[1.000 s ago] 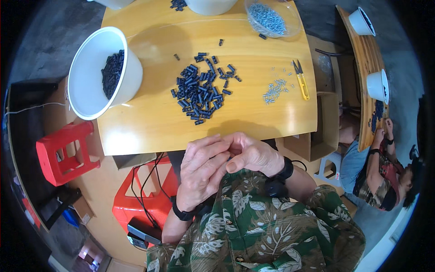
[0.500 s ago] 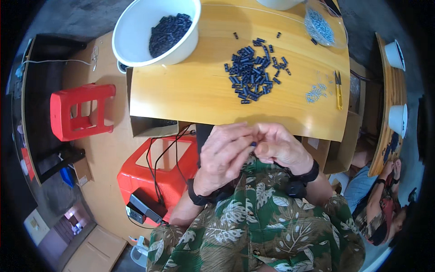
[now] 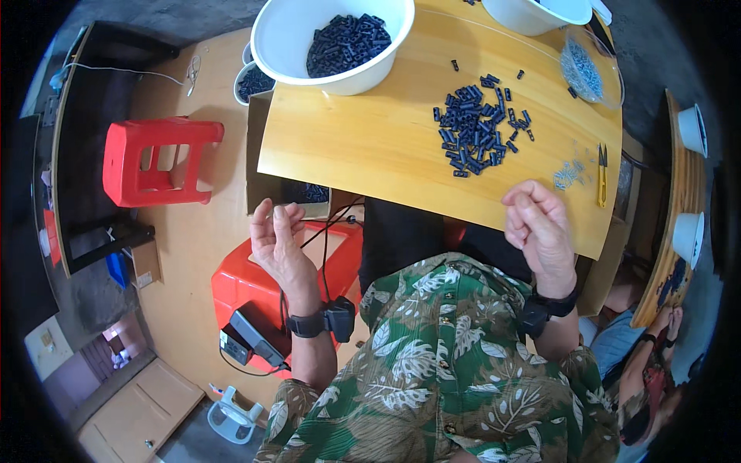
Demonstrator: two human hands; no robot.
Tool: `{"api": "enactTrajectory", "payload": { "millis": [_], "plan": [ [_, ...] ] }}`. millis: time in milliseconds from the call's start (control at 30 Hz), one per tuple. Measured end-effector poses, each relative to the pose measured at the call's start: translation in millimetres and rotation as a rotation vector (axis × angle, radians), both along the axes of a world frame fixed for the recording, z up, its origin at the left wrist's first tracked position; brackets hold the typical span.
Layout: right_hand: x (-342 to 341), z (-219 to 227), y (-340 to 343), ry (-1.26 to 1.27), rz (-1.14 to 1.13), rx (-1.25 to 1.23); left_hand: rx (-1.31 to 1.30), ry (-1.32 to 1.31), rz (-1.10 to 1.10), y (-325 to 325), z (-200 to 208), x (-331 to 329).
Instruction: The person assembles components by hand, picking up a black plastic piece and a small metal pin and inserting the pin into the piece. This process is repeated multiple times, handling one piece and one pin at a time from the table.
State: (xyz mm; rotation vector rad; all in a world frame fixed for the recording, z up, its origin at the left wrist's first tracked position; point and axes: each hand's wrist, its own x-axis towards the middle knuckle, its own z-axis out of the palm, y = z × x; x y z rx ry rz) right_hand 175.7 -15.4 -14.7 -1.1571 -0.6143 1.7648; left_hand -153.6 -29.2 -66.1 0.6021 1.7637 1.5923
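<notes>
Black cylindrical parts lie in a loose pile on a yellow wooden tabletop, a few strays scattered just beyond the pile and beside it; below and left of the pile, past the tabletop's near edge, a person's left grip, a bare hand, hangs half open, fingers loosely curled and parted, with nothing seen in its hold; below and right of the pile, at the near edge, the right grip is raised with fingers folded toward the thumb, and whether it has hold of anything cannot be told.

Up and left of the pile stands a large white bucket, dark parts heaped inside; right of the pile lie small silver pieces, with yellow-handled snips just beside them; up and right of the pile sits a clear container of more silver pieces; lower left of the pile, beneath the tabletop's edge, a cardboard box holds dark parts, a red stool just below it; far to the pile's lower right, another person sits near a second wooden table.
</notes>
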Motion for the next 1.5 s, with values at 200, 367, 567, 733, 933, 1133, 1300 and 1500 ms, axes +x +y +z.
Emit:
{"api": "enactTrajectory", "payload": {
  "millis": [200,367,567,733,933,1133,1300,1500],
  "plan": [
    [21.6,-12.3,28.4,-0.721,-0.174,0.317,0.089,0.181,-0.142,-3.0,4.8,35.8],
    [44.1,4.7,63.4,-1.666,-0.158,0.686,0.113,0.469,-0.431,13.3,3.7,71.5],
    [63.1,-12.2,96.5,-1.856,-0.049,0.606,0.201,0.701,-0.568,37.8,0.1,99.6],
    [61.5,-27.3,109.6,-1.838,-0.004,0.514,0.211,0.731,-0.589,40.1,-8.7,96.7],
    [61.6,-25.9,115.0,-1.819,0.025,0.486,0.203,0.775,-0.631,41.1,-10.7,94.2],
    [67.7,-23.1,122.0,-1.748,0.010,0.512,0.229,0.852,-0.641,43.6,-9.9,96.4],
    [65.5,-16.9,123.0,-1.722,0.039,0.454,0.228,0.904,-0.640,44.6,-8.9,97.9],
    [64.1,-20.7,121.8,-1.674,0.001,0.416,0.240,0.900,-0.620,46.1,-7.7,99.9]
  ]
}}
